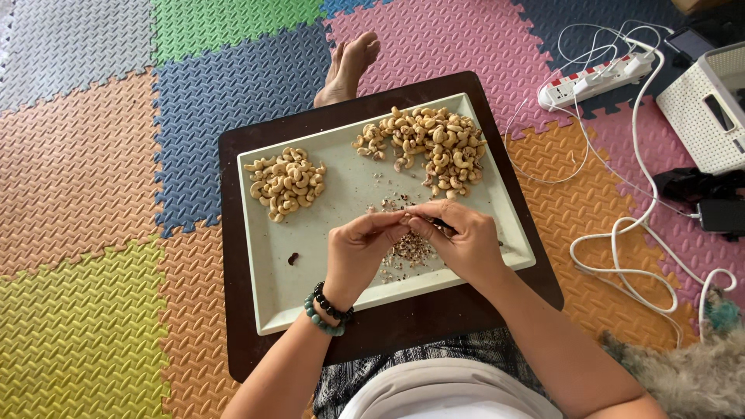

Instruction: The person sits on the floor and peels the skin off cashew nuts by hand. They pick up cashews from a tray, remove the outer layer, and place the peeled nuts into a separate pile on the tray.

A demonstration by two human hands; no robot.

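You have two heaps of cashews, a smaller left heap (285,183) and a larger right heap (425,147), on one tray (341,194).

Both forearms were bare, with no sleeves showing anywhere along them. On the wrist of the left hand (358,250) sat two beaded bracelets side by side: a string of round black beads (332,306) nearer the hand, and a string of round teal-green beads (321,320) just behind it, the two touching. The right hand (459,240) carried no ring or band that could be seen. Lower down, the person wore a plain white top (442,394) and a garment of black-and-white patterned fabric (423,365) over the lap. One bare foot (348,68) showed, without sock or shoe.
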